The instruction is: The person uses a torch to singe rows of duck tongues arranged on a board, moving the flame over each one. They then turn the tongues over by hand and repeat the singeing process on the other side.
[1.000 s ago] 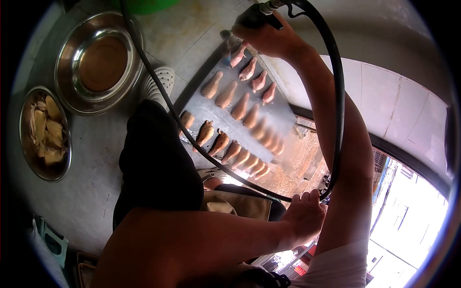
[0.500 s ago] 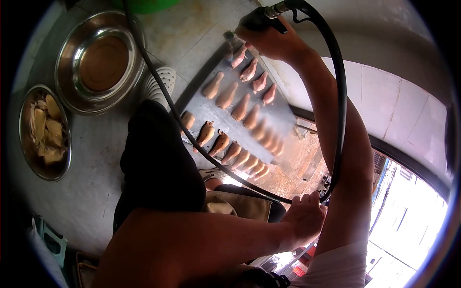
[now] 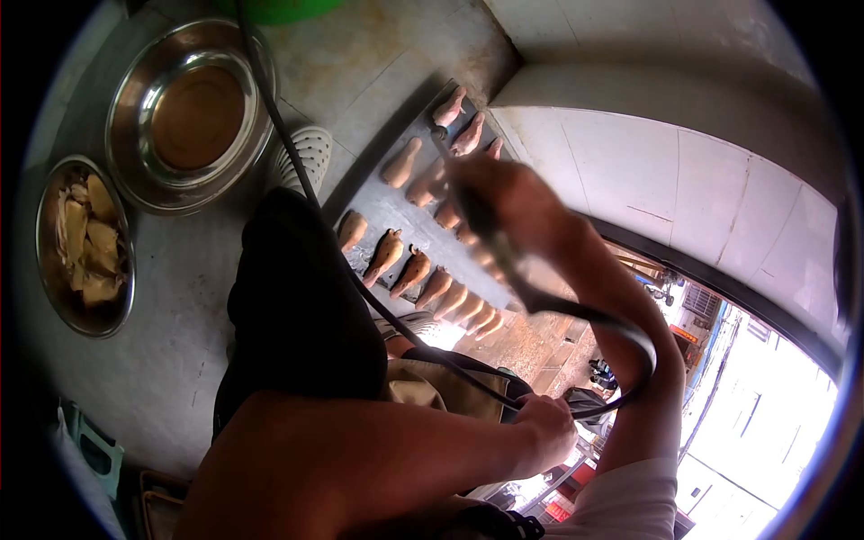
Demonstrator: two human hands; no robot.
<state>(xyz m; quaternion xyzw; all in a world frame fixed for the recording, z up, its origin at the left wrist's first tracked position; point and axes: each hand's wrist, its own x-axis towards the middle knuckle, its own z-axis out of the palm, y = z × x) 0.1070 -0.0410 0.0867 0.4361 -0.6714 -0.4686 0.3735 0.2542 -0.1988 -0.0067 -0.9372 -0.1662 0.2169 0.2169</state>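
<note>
My right hand (image 3: 513,202), blurred by motion, is wrapped round the black handle of a gas torch (image 3: 477,202). Its nozzle (image 3: 439,132) points over a metal sheet (image 3: 378,193) on the floor. On the sheet lie rows of poultry legs: pale pink ones (image 3: 449,106) at the far edge, tan ones (image 3: 401,162) in the middle, browner ones (image 3: 385,255) nearest me. My right hand and the torch hide part of the middle rows. Lower down, my left hand (image 3: 546,432) is closed around the torch's black hose (image 3: 630,396). No flame can be made out.
A wide steel basin (image 3: 126,166) and a steel bowl (image 3: 56,301) of pale meat pieces stand on the left. The hose crosses over my leg, near my white shoe (image 3: 312,153). A tiled wall (image 3: 648,171) runs along the right; a bright doorway opens beyond.
My right hand has swung the torch down from the sheet's far corner, over the middle rows. My left hand has moved down and left with the hose.
</note>
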